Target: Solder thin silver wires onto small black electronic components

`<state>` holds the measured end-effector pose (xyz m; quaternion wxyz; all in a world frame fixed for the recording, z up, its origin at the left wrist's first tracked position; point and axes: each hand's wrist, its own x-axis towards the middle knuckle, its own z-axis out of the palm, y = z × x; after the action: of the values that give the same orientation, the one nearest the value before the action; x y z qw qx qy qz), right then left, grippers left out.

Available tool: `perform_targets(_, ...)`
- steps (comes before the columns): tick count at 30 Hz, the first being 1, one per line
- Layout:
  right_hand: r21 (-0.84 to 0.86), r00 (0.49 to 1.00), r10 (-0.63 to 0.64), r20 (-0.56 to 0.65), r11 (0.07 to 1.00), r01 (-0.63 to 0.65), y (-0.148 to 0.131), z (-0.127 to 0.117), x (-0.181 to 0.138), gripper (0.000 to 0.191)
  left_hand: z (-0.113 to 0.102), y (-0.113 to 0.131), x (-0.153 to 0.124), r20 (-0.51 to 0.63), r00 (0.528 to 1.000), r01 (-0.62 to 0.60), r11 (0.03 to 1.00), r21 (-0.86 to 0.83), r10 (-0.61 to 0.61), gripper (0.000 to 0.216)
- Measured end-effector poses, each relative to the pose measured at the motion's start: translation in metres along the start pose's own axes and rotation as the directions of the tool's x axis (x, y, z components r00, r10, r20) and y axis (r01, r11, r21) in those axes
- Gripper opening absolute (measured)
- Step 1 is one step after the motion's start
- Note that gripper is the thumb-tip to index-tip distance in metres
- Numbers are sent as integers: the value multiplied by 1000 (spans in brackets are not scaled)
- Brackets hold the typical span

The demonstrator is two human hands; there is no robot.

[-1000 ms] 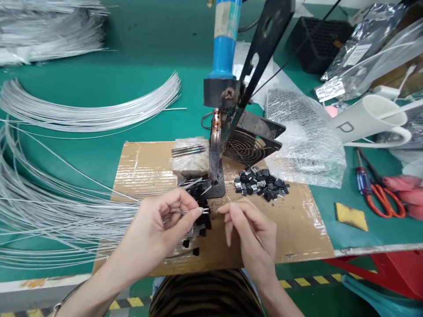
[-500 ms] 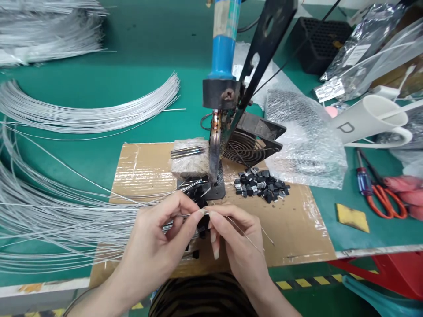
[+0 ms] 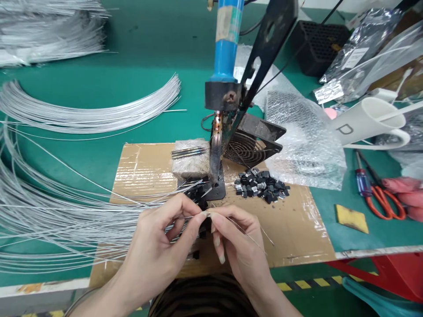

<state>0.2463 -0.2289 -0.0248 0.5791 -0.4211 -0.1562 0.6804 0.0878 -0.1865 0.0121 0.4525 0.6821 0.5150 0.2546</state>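
Note:
My left hand pinches the ends of thin silver wires that run off to the left. My right hand meets it fingertip to fingertip, pinching the same wire ends, with a thin wire strand trailing over its back. Both hands hover over a cardboard sheet, just in front of the tip of a blue-handled soldering iron fixed upright in a black stand. Small black parts with wire leads lie under my fingers.
A pile of small black components lies right of the iron. A fan, bubble wrap, a white mug, red scissors, a screwdriver and a yellow sponge sit right. Curved wire bundles lie left.
My right hand moved left from a gap beside my left hand until its fingertips closed on the wire ends held by my left hand. The left hand stayed nearly still.

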Motion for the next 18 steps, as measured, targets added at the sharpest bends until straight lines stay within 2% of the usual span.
perform_targets(9, 62, 994, 111, 11, 992, -112, -7, -1, 5, 17, -2, -1, 1, 47, 998, 52, 994, -92, -48, 17)
perform_targets(18, 108, 994, 111, 18, 988, -112, -7, 0, 5, 16, 6, -3, -1, -71, 997, -37, 999, -15, 36, 15)
